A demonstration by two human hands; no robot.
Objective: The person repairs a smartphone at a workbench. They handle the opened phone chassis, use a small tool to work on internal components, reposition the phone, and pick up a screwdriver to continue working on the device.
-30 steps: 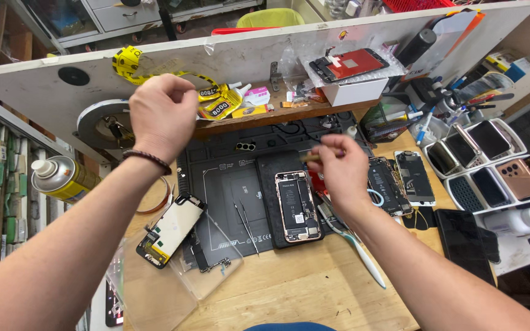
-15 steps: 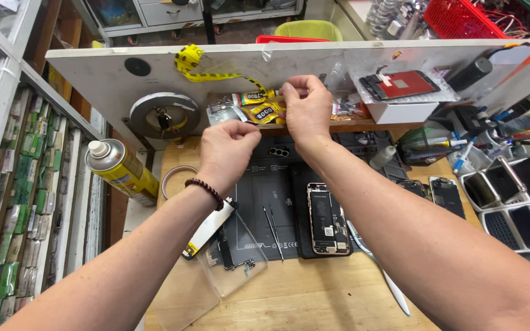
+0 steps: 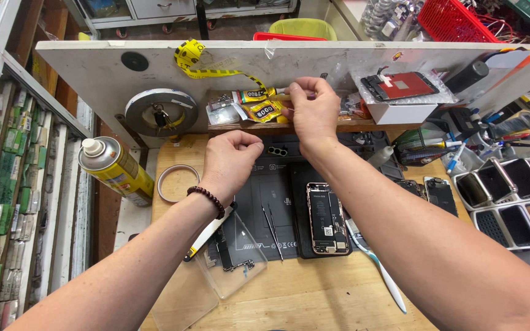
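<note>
My right hand (image 3: 315, 113) is up at the shelf, fingertips pinching a small yellow glue tube (image 3: 280, 95), lying roughly level, nozzle end toward the 2 yellow adhesive packs (image 3: 259, 104) just beside it. My left hand (image 3: 229, 160) is a loose fist over the black mat.

We are seeing the opened phone (image 3: 327, 218) lying on the mat (image 3: 265, 202) at the bench's centre. Tweezers (image 3: 272, 224) are lying just at its 9 o'clock, the toothbrush (image 3: 375, 265) at its 4 o'clock. The tape ring (image 3: 176, 182) is sitting at the mat's 9 o'clock, the spray can (image 3: 115, 169) further out. The shelf (image 3: 351, 125) is running at 12 o'clock, with glue tubes (image 3: 259, 104) on it. Phone trays (image 3: 510, 199) are sitting at 3 o'clock.
</note>
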